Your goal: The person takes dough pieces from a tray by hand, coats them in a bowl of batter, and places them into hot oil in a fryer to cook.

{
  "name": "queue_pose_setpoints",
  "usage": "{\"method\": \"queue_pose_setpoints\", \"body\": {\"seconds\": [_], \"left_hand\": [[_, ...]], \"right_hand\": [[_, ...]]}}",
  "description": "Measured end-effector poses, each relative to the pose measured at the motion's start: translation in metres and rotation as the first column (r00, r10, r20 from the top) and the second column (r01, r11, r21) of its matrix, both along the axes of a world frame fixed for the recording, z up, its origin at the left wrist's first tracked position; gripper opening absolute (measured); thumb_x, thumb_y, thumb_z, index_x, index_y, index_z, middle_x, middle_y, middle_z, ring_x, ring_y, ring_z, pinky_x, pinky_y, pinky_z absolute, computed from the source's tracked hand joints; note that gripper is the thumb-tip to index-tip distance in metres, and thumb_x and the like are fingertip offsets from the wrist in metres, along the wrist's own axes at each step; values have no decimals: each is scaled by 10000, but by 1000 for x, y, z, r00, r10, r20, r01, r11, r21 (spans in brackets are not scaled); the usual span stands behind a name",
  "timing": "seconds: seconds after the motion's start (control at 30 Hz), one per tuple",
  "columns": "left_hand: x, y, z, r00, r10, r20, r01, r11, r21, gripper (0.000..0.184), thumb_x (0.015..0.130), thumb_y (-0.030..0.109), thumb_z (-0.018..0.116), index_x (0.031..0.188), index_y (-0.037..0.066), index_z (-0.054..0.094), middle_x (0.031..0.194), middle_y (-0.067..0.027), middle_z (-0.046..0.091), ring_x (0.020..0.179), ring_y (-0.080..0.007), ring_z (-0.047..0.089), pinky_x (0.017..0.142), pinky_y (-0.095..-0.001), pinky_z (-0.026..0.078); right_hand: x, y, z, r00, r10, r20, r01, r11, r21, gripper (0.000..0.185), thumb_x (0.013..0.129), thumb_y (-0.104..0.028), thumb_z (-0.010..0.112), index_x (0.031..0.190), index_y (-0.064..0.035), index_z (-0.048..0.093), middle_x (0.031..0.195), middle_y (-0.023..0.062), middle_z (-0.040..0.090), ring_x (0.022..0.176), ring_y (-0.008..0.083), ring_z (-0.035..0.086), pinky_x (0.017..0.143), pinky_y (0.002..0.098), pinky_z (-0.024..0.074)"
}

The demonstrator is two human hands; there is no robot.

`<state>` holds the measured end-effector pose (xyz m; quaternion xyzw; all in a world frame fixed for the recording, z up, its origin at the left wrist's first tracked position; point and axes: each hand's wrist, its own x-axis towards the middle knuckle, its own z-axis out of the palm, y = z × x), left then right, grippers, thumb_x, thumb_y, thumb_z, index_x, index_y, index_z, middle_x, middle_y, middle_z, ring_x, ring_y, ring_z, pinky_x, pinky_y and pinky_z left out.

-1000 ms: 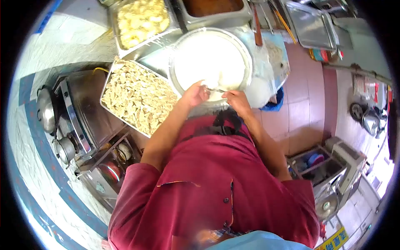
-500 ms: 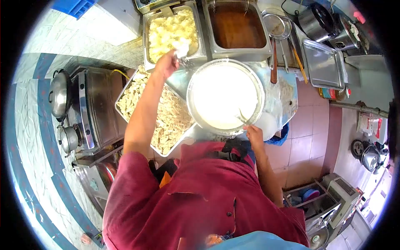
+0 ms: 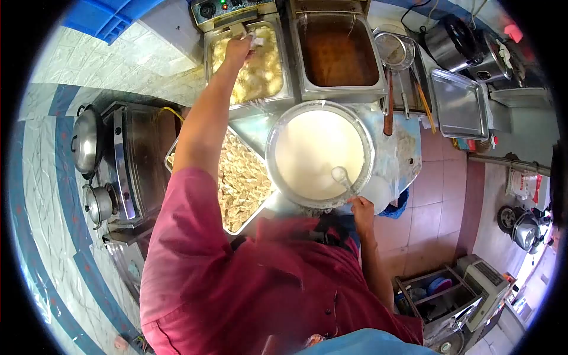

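The person's left hand point(image 3: 239, 51) is above a steel vat point(image 3: 286, 83) of yellow pieces point(image 3: 260, 80), a whitish bit point(image 3: 256, 41) at its fingers; whether they grip it, one cannot tell. The right hand point(image 3: 362, 210) has its fingers closed around the handle of a spoon point(image 3: 340, 174), whose head is at the near right part of the pale batter point(image 3: 313, 145) in the round bowl point(image 3: 273, 155). Sliced food point(image 3: 241, 183) lies left of the bowl.
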<state>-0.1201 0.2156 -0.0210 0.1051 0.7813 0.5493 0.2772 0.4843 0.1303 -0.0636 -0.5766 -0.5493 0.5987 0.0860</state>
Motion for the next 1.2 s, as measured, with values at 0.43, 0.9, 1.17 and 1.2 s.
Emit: {"method": "queue_pose_setpoints", "body": {"seconds": [0.43,0.9,1.17,1.2], "left_hand": [[130,-342,-22,958,276,-74,-283,953,-108,447,906,213,612,1267,-49,574,993,-125,678,666,-148,621,607,-254,498],[196,-412,-90,811,-523,-263,85,550,-831,499,798,171,631,1293,134,586,1062,-215,673,975,-375,650,845,-449,516],[177,-405,-99,780,-601,-173,172,471,-865,453,829,174,595,1282,154,582,1095,-187,670,999,-351,647,861,-447,507],[175,-405,-101,776,-604,-178,173,476,-862,454,830,176,590,1283,154,581,1099,-185,669,1006,-349,645,865,-448,503]], "right_hand": [[-26,9,-18,990,137,-35,-138,990,-40,230,929,-156,540,890,2,702,602,-46,456,547,52,385,508,224,283],[-26,-10,-15,977,214,-11,-214,977,11,250,923,-176,541,904,16,701,592,-46,451,540,54,389,501,230,291],[-6,-18,-24,977,200,72,-204,978,47,257,921,-195,535,917,-3,706,599,-37,472,537,58,403,495,235,301],[-5,-19,-24,977,197,75,-200,979,34,259,920,-204,540,916,-5,706,597,-35,474,537,59,405,495,235,302]]}}
